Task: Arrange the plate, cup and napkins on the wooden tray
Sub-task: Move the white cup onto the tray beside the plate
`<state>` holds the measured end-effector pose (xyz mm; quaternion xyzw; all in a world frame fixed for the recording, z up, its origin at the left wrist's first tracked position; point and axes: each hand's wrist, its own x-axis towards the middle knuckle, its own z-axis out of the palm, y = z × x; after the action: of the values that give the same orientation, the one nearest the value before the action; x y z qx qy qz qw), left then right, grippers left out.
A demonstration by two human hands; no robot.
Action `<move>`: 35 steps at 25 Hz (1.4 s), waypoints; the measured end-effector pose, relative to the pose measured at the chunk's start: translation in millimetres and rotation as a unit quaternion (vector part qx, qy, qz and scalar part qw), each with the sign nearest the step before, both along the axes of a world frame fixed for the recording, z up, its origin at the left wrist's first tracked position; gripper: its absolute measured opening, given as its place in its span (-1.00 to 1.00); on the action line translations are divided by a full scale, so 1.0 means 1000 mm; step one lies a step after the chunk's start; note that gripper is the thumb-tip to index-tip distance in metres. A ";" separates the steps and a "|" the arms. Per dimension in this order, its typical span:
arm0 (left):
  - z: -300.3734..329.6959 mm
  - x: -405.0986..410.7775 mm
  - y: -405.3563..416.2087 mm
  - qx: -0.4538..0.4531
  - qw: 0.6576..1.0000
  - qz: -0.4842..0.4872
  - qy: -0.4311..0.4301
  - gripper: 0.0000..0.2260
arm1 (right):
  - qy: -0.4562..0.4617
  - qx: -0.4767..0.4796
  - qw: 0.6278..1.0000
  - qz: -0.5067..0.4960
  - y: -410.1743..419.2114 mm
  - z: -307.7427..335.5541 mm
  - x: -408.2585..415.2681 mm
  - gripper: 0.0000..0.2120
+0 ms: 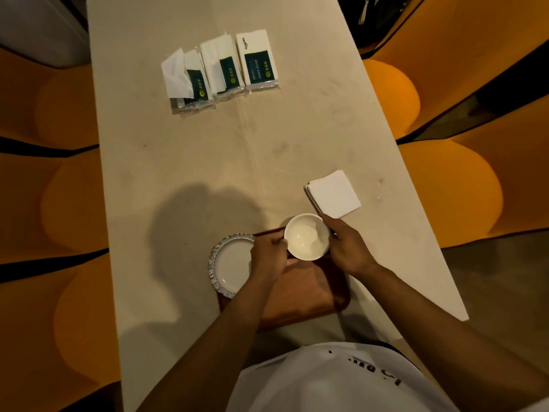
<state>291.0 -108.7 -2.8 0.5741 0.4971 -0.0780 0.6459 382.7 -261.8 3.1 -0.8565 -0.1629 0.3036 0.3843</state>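
Observation:
A white cup [306, 237] is held above the far end of the wooden tray [309, 295], with my left hand [269, 258] on its left rim and my right hand [347, 248] on its right side. A white plate [230, 266] with a ribbed silvery rim lies at the tray's left edge, partly under my left wrist. A stack of folded white napkins [334, 193] rests on the table just beyond my right hand.
Three packs of tissues [221, 71] lie in a row at the far part of the long beige table [208, 162]. Orange seats [445, 185] line both long sides of the table.

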 end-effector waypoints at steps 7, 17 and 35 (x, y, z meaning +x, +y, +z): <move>-0.010 0.007 -0.007 0.036 0.999 0.001 0.031 -0.72 | 0.013 0.004 1.000 0.010 -0.004 -0.002 0.008 -0.54; -0.008 0.016 -0.016 0.056 0.998 -0.014 0.033 -0.72 | 0.027 0.008 1.000 0.009 -0.011 -0.011 0.019 -0.53; -0.009 0.007 -0.001 0.046 0.998 -0.017 0.032 -0.72 | 0.043 0.054 0.997 0.016 -0.006 -0.015 0.013 -0.55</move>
<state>297.6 -109.8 -12.1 0.6086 0.5109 -0.0847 0.6012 395.8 -268.3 -11.8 -0.8180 -0.1757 0.3375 0.4314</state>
